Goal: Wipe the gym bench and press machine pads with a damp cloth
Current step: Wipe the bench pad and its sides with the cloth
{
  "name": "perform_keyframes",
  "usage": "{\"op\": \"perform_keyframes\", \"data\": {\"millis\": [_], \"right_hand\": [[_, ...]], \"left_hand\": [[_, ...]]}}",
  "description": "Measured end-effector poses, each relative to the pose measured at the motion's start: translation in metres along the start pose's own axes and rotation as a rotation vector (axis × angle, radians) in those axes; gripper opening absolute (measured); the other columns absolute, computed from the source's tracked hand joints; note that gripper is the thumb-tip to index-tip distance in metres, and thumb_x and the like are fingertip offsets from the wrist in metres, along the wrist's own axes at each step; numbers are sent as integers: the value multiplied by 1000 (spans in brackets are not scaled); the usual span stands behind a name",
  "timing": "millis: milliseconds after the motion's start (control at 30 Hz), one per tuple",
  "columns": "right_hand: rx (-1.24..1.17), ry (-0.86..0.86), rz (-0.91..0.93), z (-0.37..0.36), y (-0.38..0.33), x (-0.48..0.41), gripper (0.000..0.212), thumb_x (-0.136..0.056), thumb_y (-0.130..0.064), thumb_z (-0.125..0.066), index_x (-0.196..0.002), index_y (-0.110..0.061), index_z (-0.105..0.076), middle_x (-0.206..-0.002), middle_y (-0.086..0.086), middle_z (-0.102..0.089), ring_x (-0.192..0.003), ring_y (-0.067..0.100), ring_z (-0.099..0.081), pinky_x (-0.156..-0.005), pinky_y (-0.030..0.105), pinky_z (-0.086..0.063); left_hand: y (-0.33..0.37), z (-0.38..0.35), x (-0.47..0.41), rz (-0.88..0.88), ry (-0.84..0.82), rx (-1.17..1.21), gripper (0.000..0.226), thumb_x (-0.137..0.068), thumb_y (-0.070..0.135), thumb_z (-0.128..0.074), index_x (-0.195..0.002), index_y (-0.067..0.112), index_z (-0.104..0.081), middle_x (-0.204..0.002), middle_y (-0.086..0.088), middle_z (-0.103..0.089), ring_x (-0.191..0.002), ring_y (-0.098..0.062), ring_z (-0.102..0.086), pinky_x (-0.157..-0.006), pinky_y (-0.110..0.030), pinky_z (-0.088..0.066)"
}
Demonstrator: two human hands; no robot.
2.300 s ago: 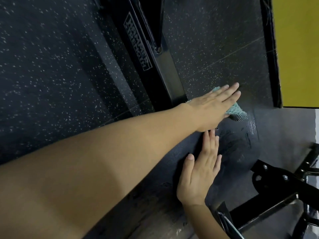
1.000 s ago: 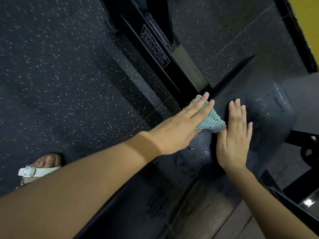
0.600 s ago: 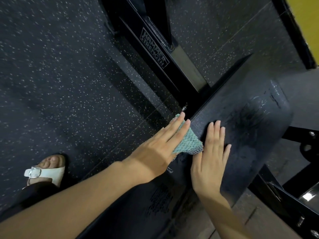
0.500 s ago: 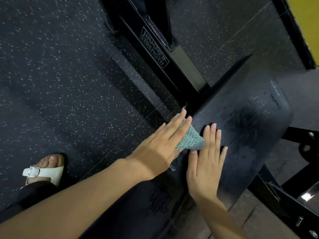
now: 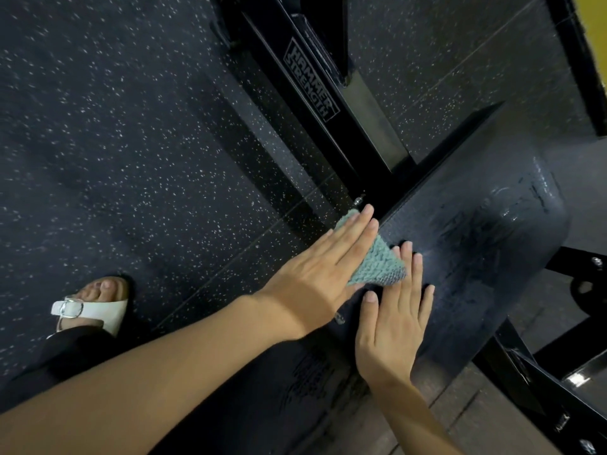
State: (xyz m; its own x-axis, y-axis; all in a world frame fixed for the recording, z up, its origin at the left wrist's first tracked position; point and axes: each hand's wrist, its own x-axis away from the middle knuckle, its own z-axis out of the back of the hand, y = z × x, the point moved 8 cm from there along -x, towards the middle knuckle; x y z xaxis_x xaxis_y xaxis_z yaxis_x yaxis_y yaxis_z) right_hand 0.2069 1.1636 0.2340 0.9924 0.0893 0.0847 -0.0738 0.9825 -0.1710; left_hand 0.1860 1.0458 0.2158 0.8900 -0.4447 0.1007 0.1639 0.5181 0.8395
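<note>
The floor [image 5: 115, 142] around me is black rubber with many small white specks, laid in large tiles with thin joints. At the lower left my foot [image 5: 105, 290] stands on it in a white sandal [image 5: 111, 311] with a silver buckle [image 5: 74, 308], and a black trouser leg [image 5: 65, 353] is just behind it. A black steel beam [image 5: 331, 133] runs over the floor from the top and carries a label [image 5: 310, 83] with the words HAMMER STRENGTH. In the top right corner there is a yellow wall [image 5: 596, 34] beside a black skirting [image 5: 571, 60]. At the lower right I see black metal struts [image 5: 551, 408] with bolts.
</note>
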Motion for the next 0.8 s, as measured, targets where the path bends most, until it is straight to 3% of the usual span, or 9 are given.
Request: {"op": "perform_keyframes", "data": {"millis": [267, 500, 633, 800], "right_hand": [[15, -2, -18, 0, 0, 0, 60, -101, -33, -24, -158, -15, -18, -166, -3, -13, -153, 15, -7, -122, 41, -1], [14, 19, -12, 0, -2, 0, 61, -99, -31, -25, -157, -14, -19, -166, -2, -13, -153, 15, -7, -122, 41, -2], [46, 14, -10, -2, 1, 1, 58, -101, -32, -22, -154, -6, -23, -164, 8, -19, -153, 16, -6, -123, 37, 1], [19, 22, -14, 0, 0, 0, 58, -100, -32, -25, -155, -12, -22, -165, 0, -16, -153, 15, -7, -123, 38, 0]], "left_hand": [[-13, -6, 78, 51, -99, -3, 69, -100, 40, -17, -156, 16, 16, -164, 3, 24, -151, -6, 15, -122, -25, 7], [-9, -11, 20, 133, -107, 88, 70, -100, 37, -22, -151, 17, 21, -162, 4, 28, -149, -3, 19, -121, -22, 11], [-5, -3, -15, 100, -5, 177, 69, -106, 28, -36, -156, 13, 9, -166, -1, 15, -152, -9, 11, -124, -29, 2], [0, -4, -2, 88, -1, 49, 68, -99, 30, -26, -153, 15, 12, -166, -3, 13, -153, -15, 6, -125, -32, -5]]}}
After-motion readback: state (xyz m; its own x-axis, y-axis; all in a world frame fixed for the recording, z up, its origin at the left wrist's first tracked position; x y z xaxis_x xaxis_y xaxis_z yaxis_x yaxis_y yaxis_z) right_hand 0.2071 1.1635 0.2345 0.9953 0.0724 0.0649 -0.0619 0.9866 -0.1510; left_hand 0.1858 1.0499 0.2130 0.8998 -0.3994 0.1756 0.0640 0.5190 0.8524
